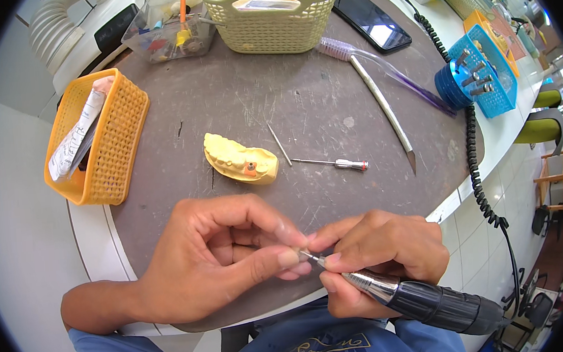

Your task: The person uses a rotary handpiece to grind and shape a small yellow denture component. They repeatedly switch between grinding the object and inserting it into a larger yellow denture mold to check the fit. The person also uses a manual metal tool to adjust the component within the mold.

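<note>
My right hand (393, 250) grips a black and silver rotary handpiece (437, 303), its thin bit pointing left. Between the thumb and fingers of my left hand (202, 265) is a small greyish piece (303, 256), mostly covered by the fingertips; its exact kind does not show. The bit's tip meets or nearly meets this piece, and the two hands touch at the fingertips. Beyond them lies a yellow plaster dental model (237, 159) with an orange-pink patch and a metal fitting in it. Beside the model rest a thin metal pin (280, 144) and a small screwdriver (343, 164).
A yellow basket (116, 139) with papers stands left. At the back are a clear bin (172, 45), a green basket (270, 28) and a phone (371, 16). A purple-handled brush (399, 74) and a knife (381, 98) lie right, near a blue bur holder (453, 85) and coiled cord (473, 161).
</note>
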